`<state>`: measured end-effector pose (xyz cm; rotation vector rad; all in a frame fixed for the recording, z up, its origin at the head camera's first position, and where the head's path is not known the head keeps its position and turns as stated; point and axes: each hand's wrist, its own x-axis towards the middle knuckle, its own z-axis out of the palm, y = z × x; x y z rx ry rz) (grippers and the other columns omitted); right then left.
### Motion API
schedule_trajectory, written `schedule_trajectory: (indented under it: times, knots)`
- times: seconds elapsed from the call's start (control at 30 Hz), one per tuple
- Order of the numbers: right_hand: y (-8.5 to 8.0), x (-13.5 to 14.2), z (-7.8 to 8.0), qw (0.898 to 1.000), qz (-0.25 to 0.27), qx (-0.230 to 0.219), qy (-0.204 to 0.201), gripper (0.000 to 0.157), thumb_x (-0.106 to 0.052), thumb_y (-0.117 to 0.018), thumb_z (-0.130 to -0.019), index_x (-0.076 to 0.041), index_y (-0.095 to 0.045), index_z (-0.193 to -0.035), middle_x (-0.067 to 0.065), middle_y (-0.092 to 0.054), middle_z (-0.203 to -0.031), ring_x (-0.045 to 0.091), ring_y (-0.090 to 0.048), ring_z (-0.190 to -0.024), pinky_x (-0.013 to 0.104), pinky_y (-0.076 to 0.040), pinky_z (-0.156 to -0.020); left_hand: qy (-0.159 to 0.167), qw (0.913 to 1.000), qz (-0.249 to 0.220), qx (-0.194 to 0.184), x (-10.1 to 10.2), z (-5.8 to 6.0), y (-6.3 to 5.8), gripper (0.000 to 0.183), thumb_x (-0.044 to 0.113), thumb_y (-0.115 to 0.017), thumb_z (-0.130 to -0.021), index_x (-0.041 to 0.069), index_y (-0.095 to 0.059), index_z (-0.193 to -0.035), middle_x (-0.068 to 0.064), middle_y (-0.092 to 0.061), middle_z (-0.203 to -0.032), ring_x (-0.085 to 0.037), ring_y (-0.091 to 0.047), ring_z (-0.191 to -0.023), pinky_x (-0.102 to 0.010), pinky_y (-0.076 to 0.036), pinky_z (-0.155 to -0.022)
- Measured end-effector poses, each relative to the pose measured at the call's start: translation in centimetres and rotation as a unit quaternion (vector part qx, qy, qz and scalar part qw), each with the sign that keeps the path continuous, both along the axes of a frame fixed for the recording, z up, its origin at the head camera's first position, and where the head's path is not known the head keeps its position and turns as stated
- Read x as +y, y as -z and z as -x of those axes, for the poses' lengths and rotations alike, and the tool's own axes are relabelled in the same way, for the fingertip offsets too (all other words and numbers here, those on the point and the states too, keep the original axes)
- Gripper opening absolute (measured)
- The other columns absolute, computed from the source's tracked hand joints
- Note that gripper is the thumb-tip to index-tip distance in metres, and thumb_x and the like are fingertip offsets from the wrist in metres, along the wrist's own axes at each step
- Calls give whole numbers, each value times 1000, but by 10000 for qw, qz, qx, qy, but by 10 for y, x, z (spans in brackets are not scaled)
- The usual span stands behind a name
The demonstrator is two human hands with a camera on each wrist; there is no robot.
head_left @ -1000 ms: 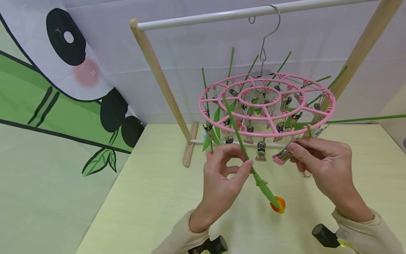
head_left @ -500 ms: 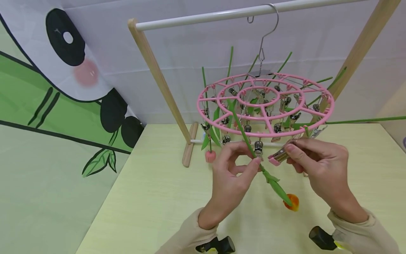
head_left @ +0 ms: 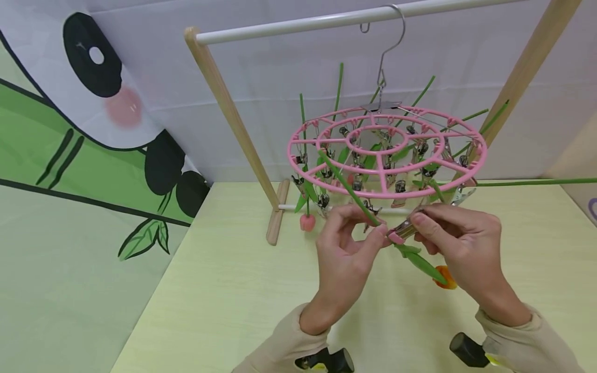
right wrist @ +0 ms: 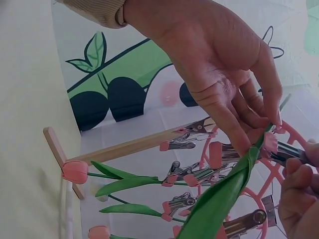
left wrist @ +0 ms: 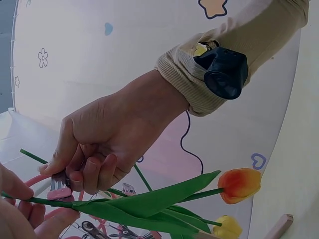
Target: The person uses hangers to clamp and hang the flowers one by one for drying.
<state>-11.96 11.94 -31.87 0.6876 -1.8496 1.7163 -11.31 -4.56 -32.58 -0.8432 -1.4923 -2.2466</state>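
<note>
In the head view my left hand [head_left: 347, 264] pinches the green stem of an orange-yellow artificial tulip [head_left: 445, 278], which slants down to the right. My right hand [head_left: 462, 248] holds a metal clip with pink tips [head_left: 401, 231], which hangs at the near side of a pink round clip hanger [head_left: 384, 194]. The pink tips meet the stem just beside my left fingertips; whether they clamp it fully is hard to tell. In the left wrist view the tulip's orange bloom [left wrist: 239, 185] points right. The right wrist view shows its green leaf [right wrist: 219, 199] up close.
The hanger hooks over a white rod [head_left: 298, 27] on a wooden stand [head_left: 228, 103]. Several other tulips hang upside down in its clips, among them a pink tulip [head_left: 307, 223] at left. A pale table [head_left: 210, 290] lies below, with a printed cloth [head_left: 93, 217] behind at left.
My left hand has moved right, bringing the tulip's stem to the pink-tipped clip. My right hand has shifted slightly left with the clip, so the two hands are closer together.
</note>
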Motion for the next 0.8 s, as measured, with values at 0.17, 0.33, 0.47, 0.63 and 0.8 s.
schedule_trajectory:
  times: [0.17,0.33,0.47,0.63,0.8]
  knots:
    - [1,-1,2,9998,153,33,-139,7,14,-62,-82,10,-68,-83,4,-59,-61,7,-47,-46,19,-39,-39,11,9998,-38,-176,0,0,-1,23,-13,-55,-87,-15,-43,-106,-32,-44,-98,-24,-52,-96,-46,-58,-70]
    - [3,-4,3,9996,120,51,-248,9,14,-61,-83,8,-68,-83,4,-58,-60,7,-47,-47,19,-40,-42,56,9994,-34,-330,0,0,-3,23,-10,-56,-88,-14,-42,-106,-30,-47,-96,-20,-58,-84,-46,-58,-69]
    - [4,-4,3,9996,15,-28,-269,9,14,-61,-84,8,-68,-85,3,-58,-61,7,-47,-47,20,-40,-41,89,9990,-61,-428,0,1,-2,24,-9,-56,-88,-14,-42,-106,-24,-49,-95,-19,-60,-76,-46,-58,-69]
    - [7,-4,3,9982,-105,-439,-401,10,11,-58,-87,7,-67,-91,5,-59,-63,11,-47,-47,25,-37,-38,23,9991,-34,-411,-2,3,0,27,-9,-57,-87,-16,-41,-108,-25,-48,-97,-19,-59,-81,-46,-58,-67]
    - [6,-5,-1,9939,-426,-998,-200,15,8,-58,-88,3,-68,-99,6,-62,-68,13,-50,-49,26,-39,-39,-135,9990,187,-376,-7,5,3,25,-9,-60,-86,-14,-45,-106,-29,-47,-98,-24,-57,-89,-45,-58,-68]
